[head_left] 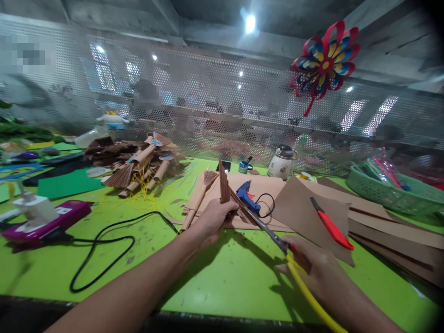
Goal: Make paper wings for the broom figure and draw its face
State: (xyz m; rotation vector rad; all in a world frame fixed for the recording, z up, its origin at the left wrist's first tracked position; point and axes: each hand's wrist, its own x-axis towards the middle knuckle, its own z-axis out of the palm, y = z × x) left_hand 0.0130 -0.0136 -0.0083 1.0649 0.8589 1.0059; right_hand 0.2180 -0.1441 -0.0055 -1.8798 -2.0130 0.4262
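Note:
My left hand [219, 217] is closed around a strip of pleated brown paper [225, 185], which stands up from the fist. In my right hand [314, 264] are scissors [272, 235] with long metal blades and red and yellow handles. Their blades reach toward the folded paper beside my left hand; whether they touch it is hard to tell. Just beyond the blades, a blue hot glue gun [248, 198] lies on brown paper sheets [267, 181]. To the left of the fist rests a rolled paper piece with a fanned end [194, 196].
A pile of paper rolls and fans [147, 164] lies back left. A purple power strip [52, 222] and black cable [100, 240] occupy the green table's left side [166, 277]. At right are a red-handled tool [335, 230], cut paper [395, 226] and a green basket [391, 192].

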